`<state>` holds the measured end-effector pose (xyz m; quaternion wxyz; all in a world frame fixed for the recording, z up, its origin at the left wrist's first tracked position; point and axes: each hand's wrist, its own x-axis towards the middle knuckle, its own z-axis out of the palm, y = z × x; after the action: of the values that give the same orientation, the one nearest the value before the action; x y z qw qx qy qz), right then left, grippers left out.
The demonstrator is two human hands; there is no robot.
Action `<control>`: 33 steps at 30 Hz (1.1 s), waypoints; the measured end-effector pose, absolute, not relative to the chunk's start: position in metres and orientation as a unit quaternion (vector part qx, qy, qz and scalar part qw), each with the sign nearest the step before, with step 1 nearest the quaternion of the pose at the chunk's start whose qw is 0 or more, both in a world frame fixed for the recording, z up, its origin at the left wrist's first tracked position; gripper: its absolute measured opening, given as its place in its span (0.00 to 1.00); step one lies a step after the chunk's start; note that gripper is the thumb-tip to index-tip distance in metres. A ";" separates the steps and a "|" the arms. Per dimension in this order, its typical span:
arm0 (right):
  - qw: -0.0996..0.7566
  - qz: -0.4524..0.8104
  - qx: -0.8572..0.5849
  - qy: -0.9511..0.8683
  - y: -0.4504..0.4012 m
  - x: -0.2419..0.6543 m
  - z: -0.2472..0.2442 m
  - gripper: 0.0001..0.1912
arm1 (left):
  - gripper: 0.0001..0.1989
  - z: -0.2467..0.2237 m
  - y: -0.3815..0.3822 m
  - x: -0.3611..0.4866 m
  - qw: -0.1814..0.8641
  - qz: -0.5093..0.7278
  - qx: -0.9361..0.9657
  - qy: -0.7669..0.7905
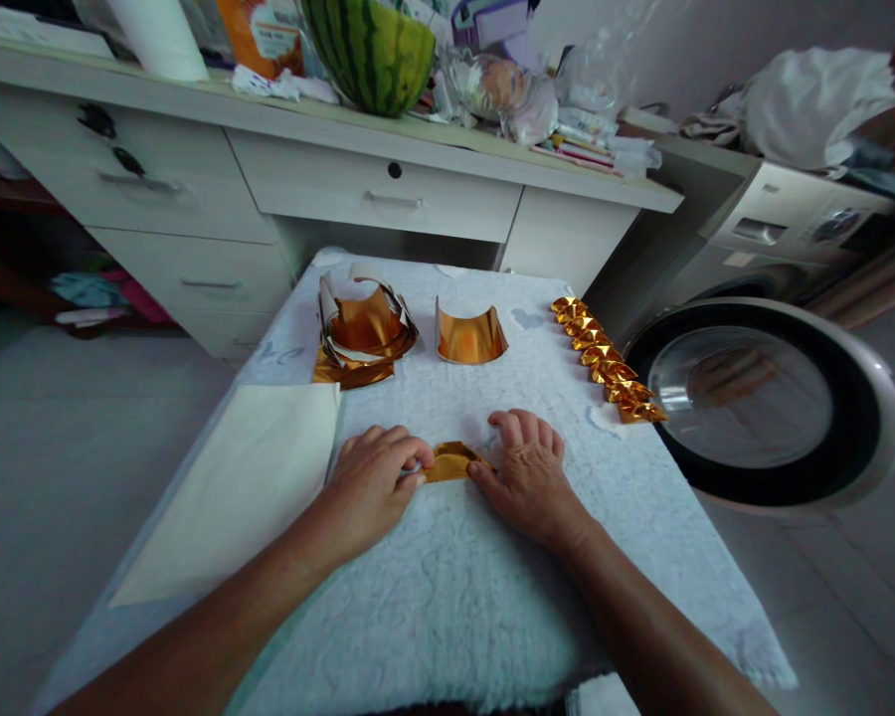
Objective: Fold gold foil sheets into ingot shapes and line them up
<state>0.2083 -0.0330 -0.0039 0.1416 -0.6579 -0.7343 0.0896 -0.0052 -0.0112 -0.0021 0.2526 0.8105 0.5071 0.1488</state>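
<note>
A small piece of gold foil paper, partly folded over, lies on the cloth-covered table between my hands. My left hand pinches its left end between thumb and forefinger. The thumb of my right hand presses on its right end, with the other fingers bent and resting on the cloth. Beyond them stands a curved gold sheet. A pile of curled gold sheets sits at the back left. Several folded gold pieces form a slanting row on the right.
A cream paper sheet lies at the table's left side. Behind the table is a white desk bearing a cut watermelon, a paper roll and plastic bags. A washing machine with its round door open stands at the right.
</note>
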 end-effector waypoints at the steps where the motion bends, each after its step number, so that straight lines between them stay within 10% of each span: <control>1: 0.144 0.091 -0.658 -0.733 -0.033 0.210 -0.005 0.27 | 0.08 -0.002 -0.011 -0.005 0.254 0.150 0.810 0.508; 23: 0.160 0.183 -0.602 -0.760 -0.031 0.224 0.002 0.41 | 0.09 -0.003 -0.011 -0.006 0.258 0.143 0.808 0.510; 33: 0.274 0.242 -0.561 -0.743 -0.027 0.227 0.006 0.16 | 0.10 -0.002 -0.012 -0.005 0.247 0.148 0.816 0.502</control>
<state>0.2268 -0.0267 0.0056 0.2740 -0.5611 -0.7427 0.2420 -0.0054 -0.0123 -0.0017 0.2471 0.8155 0.5020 0.1479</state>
